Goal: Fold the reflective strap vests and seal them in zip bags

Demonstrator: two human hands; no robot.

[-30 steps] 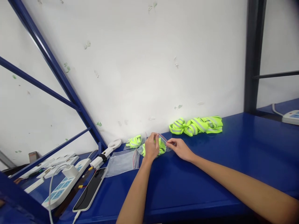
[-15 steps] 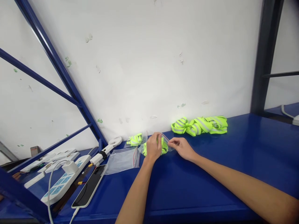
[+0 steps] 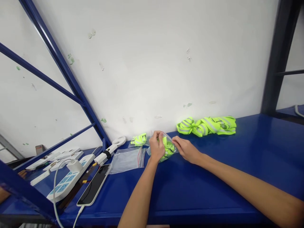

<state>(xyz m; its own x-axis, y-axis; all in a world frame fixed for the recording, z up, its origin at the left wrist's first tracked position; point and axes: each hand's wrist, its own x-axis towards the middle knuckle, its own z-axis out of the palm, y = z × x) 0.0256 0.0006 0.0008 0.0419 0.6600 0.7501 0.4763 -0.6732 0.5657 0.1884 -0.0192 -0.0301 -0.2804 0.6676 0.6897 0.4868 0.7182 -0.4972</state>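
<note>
A clear zip-lock bag (image 3: pixel 169 154) with a bundled neon-yellow reflective strap or vest (image 3: pixel 168 147) inside is between my hands. My left hand (image 3: pixel 157 146) pinches the bag's upper left edge. At its upper right edge, my right hand (image 3: pixel 186 148) has thumb and fingers closed on the zip strip. Left of them lie flat clear zip-lock bags (image 3: pixel 125 161) with a red line near the opening. Behind those, another bagged neon-yellow bundle (image 3: pixel 139 140) rests by the wall. Neon-yellow reflective material (image 3: pixel 209 126) with grey stripes lies heaped at the back right.
On the left of the blue table (image 3: pixel 213 190) are a white phone (image 3: pixel 93 186) on a cable, a handheld fan (image 3: pixel 111 149) and a power strip (image 3: pixel 71 180). A blue metal frame (image 3: pixel 71 79) slants up the left side. The white wall (image 3: pixel 154 63) stands behind.
My right hand has shifted along the bag's opening, fingers now more closed on its right edge. The bag looks tilted more upright. The whole view has shifted slightly.
</note>
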